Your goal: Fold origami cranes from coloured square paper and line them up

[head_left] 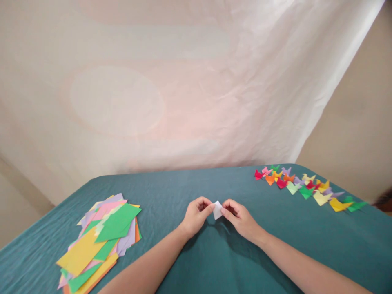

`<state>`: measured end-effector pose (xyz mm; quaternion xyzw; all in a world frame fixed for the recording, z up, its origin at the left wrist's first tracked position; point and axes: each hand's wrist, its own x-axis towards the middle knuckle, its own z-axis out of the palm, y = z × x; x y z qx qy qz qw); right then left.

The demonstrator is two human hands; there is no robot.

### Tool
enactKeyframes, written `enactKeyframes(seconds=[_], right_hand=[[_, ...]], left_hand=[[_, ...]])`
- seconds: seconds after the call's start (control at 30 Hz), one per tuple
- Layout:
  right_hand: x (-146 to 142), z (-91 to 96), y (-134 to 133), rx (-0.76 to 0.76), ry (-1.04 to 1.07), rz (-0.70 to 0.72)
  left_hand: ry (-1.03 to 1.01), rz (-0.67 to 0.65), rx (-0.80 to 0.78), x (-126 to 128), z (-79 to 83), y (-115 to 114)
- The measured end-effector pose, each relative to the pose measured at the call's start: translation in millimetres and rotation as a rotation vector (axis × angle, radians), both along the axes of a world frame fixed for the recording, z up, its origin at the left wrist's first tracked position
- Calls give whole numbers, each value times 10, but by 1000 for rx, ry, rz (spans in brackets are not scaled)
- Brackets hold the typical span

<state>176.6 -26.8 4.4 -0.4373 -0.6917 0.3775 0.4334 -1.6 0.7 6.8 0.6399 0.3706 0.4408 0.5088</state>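
Observation:
A small folded piece of white paper (217, 210) is held between both hands just above the teal tablecloth (171, 192). My left hand (197, 216) pinches its left side with curled fingers. My right hand (239, 217) pinches its right side the same way. Both forearms reach in from the bottom edge.
A loose pile of coloured paper sheets (101, 239), green, yellow, pink and lilac, lies at the front left. Several small folded paper figures (306, 185) in mixed colours sit in a row at the far right. A pale cloth backdrop (183, 81) hangs behind the table.

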Motion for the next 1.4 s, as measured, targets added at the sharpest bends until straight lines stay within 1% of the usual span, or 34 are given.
enactKeyframes(seconds=[0.1, 0.2, 0.33, 0.43, 0.67, 0.9, 1.13, 1.27, 1.4], right_hand=[[-6, -7, -11, -14, -33, 14], [-25, -4, -33, 4, -74, 45], [-47, 24, -74, 40, -96, 65], [-48, 46, -87, 32, -81, 70], [-12, -6, -35, -44, 40, 37], [6, -75, 23, -99, 173, -10], [21, -83, 38, -112, 194, -30], [23, -82, 38, -111, 190, -41], [18, -96, 47, -112, 209, -42]], left_hand=[[-14, -60, 1, 0, 20, -14], [56, -100, 32, -2, 35, -27], [221, -83, 84, -7, 37, -37], [257, -75, 88, -9, 37, -41], [143, -117, 37, -10, 51, -38], [111, -56, 40, -12, -26, 2], [65, -26, 28, 5, -80, 22], [-14, -51, -3, 21, -93, 31], [-19, -50, 21, 22, -92, 28]])
